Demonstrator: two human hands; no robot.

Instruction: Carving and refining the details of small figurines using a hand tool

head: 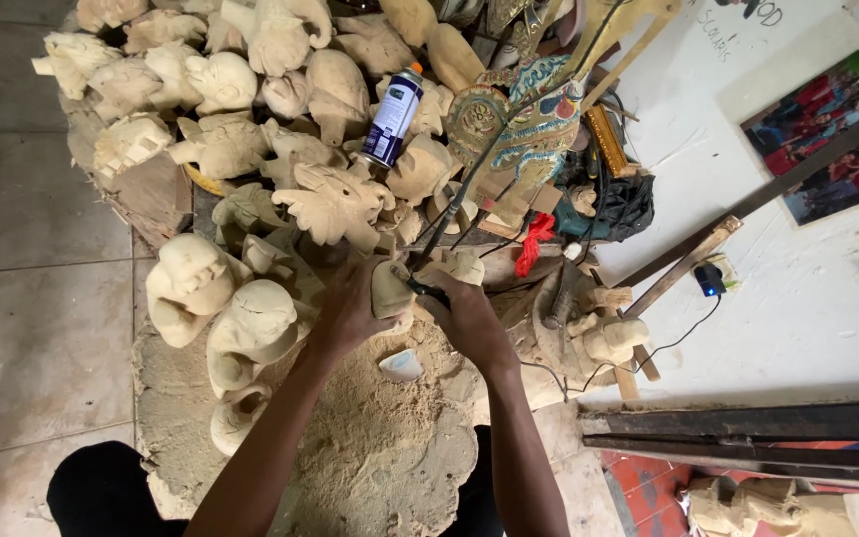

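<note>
Left hand (350, 308) is cupping a small pale wooden carving (391, 291) from its left side, fingers wrapped around the body; right hand (469, 313) is gripping a dark-handled tool (428, 290) against it. Both are working over the sawdust heap (370, 438), just below the pile of unfinished carved heads (251, 149). Judging: light, rigid, dusty, so somewhat slippery; thin carved details likely fragile. Holding by the thick body.

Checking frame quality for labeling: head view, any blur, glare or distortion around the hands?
Head view: even daylight, soft shadows, no glare; left hand and right hand read fairly sharp on the small carving; spray can clear; wide-angle bending shows at the edges, where the dark bars and floor tiles slant; white wall bright, nearly washed out.
</note>
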